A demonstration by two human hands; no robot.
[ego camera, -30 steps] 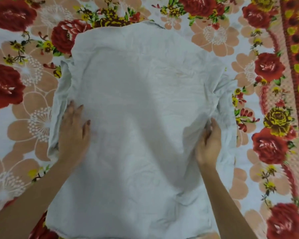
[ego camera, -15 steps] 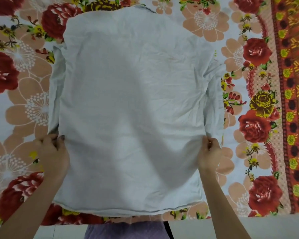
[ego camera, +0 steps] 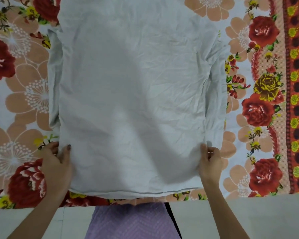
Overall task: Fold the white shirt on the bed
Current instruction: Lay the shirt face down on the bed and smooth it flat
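The white shirt (ego camera: 136,100) lies flat and wrinkled on the flowered bed sheet (ego camera: 259,104), its hem near the bed's front edge. Both sleeves are tucked in along the sides, showing as narrow strips left and right. My left hand (ego camera: 56,161) grips the shirt's lower left edge, thumb on top of the cloth. At the lower right edge, my right hand (ego camera: 210,164) pinches the cloth between thumb and fingers. The collar end runs out of view at the top.
The bed's front edge (ego camera: 231,198) crosses the lower part of the view, with pale floor (ego camera: 248,219) below it. Purple patterned clothing (ego camera: 131,221) on my legs shows at the bottom centre. A red and orange border (ego camera: 295,100) runs down the sheet's right side.
Both hands slid down the shirt's sides from mid-height to its lower corners and took hold of the edges. The view has tilted down, so the bed's front edge and floor now show.
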